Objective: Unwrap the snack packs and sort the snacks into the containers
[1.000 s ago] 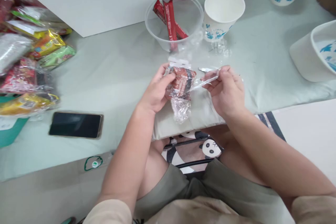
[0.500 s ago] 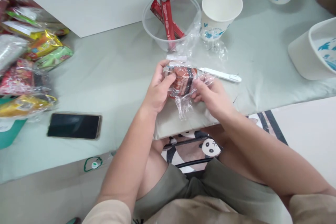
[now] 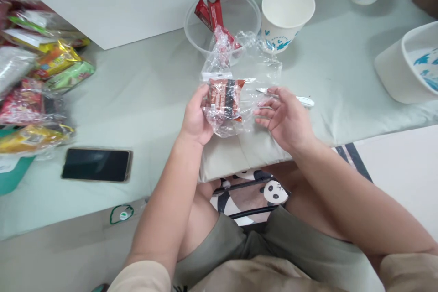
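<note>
A brown-red snack packet with a dark band lies inside a clear plastic bag. My left hand is closed on the left side of the packet through the film. To the right, my right hand has its fingers apart at the bag's loose edge and holds nothing. Partly under those fingers lies a white utility knife with its blade end showing to the left. Behind the bag is a clear plastic bowl holding several red wrapped sticks, partly covered by the crinkled film.
A white paper cup stands right of the bowl, and a white tub at the far right. A phone rests on the left of the table. Packaged snacks are heaped at the far left. The table's front edge is near my knees.
My left hand has moved a little left with the packet, and the bag is spread wider. My right hand has let go of the film and opened its fingers.
</note>
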The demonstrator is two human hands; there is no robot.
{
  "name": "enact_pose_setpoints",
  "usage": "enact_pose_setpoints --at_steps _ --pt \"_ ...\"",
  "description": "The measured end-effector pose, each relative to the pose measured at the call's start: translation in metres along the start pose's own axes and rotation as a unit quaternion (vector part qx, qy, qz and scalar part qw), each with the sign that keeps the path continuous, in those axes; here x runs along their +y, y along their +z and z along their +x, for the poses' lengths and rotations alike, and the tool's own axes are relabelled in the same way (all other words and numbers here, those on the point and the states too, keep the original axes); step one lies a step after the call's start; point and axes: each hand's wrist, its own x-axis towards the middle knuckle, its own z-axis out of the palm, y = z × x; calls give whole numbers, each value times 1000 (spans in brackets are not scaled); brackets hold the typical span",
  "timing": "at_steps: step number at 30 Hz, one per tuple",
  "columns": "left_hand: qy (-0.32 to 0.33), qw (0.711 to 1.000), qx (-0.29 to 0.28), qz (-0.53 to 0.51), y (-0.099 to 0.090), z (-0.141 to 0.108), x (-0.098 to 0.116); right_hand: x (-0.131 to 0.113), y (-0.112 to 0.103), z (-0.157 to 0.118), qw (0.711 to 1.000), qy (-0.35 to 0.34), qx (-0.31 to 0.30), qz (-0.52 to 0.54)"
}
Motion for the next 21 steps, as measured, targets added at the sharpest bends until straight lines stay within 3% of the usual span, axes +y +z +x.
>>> enact_pose_setpoints --at_steps 4,11,14,17,21 --pt "9 1000 -16 -5 0 -4 -4 2 1 -4 998 19 -54 -34" --pt "-21 992 -6 127 1 -5 -10 -4 1 -6 994 -82 -71 -4" --pt "43 981 17 187 -3 -2 -12 -6 1 -6 994 -80 -75 11" --pt "111 966 -3 235 -9 -1 -15 -8 0 -5 994 -78 -78 4" --pt "135 948 -8 287 -13 0 -18 -12 -1 -6 993 -63 -101 26"
